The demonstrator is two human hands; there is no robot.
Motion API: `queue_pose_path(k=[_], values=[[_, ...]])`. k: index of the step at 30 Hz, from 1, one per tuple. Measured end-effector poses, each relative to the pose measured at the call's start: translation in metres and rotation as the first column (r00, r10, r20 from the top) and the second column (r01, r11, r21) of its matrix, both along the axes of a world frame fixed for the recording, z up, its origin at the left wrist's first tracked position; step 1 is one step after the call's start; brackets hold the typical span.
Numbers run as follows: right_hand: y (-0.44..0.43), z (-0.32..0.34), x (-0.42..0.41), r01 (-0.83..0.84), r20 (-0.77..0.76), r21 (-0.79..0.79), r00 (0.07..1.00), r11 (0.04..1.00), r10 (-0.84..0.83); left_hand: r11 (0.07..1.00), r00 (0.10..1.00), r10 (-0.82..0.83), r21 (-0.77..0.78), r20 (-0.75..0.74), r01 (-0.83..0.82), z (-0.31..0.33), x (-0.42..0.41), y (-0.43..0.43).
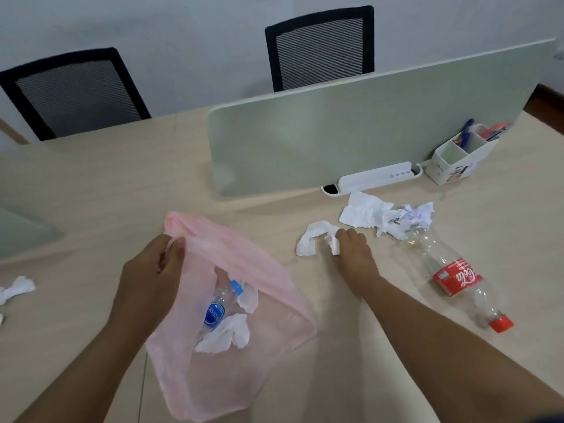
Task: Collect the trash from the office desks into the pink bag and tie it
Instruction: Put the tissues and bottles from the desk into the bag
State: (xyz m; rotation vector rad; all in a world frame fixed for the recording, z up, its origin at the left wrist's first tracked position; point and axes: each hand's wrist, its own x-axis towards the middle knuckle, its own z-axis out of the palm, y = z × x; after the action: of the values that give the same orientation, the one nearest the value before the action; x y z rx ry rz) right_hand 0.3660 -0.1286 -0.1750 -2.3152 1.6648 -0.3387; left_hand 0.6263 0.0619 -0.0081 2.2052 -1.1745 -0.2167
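The pink bag (268, 355) lies on the desk (91, 209) holding 1 water bottle (218, 305). The left hand (152, 270) pinches its rim. The right hand (354, 253) grasps a crumpled tissue (311, 239) just beside the bag. Risk: a sagging rim may make the tissue miss the mouth. Farther right, the Coca-Cola bottle (457, 279) may roll if knocked.

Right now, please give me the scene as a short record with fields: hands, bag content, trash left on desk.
left hand: holds the rim of the pink bag
right hand: grips a white tissue on the desk
in bag: water bottle with blue cap, loose tissues
still on desk: crumpled paper, cola bottle lying down, far-left tissue
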Motion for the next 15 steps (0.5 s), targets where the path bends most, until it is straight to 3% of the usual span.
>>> queue_pose_path(k=[2, 3, 5, 8, 11, 13, 15], values=[[-0.006, 0.006, 0.026, -0.045, 0.074, 0.007, 0.996, 0.999, 0.045, 1.000, 1.000, -0.003, -0.003, 0.017, 0.003, 0.001, 0.001, -0.004], [-0.009, 0.008, 0.038, -0.086, 0.086, 0.085, 0.993, 0.993, 0.079, 1.000, 1.000, -0.006, -0.003, 0.026, 0.006, 0.001, 0.002, -0.007], [-0.013, 0.007, 0.051, -0.163, -0.003, 0.231, 0.986, 0.959, 0.168, 1.000, 0.999, -0.029, -0.003, 0.043, 0.029, 0.003, 0.002, -0.009], [-0.010, -0.001, 0.055, -0.132, -0.046, 0.220, 0.988, 0.967, 0.145, 0.998, 0.997, -0.063, 0.019, 0.051, 0.062, 0.003, 0.005, -0.010], [0.005, 0.015, 0.049, -0.054, 0.217, 0.282, 0.976, 0.958, -0.009, 0.999, 0.998, -0.053, 0.005, 0.014, 0.053, 0.006, 0.006, -0.011], [0.030, 0.039, 0.043, 0.009, 0.374, 0.148, 0.925, 0.989, -0.065, 0.998, 0.998, -0.056, -0.030, -0.002, 0.056, 0.013, 0.001, -0.013], [0.074, 0.071, 0.040, -0.009, 0.533, 0.005, 0.846, 1.000, 0.005, 0.996, 0.997, -0.068, -0.059, -0.026, 0.067, 0.020, -0.005, -0.014]])
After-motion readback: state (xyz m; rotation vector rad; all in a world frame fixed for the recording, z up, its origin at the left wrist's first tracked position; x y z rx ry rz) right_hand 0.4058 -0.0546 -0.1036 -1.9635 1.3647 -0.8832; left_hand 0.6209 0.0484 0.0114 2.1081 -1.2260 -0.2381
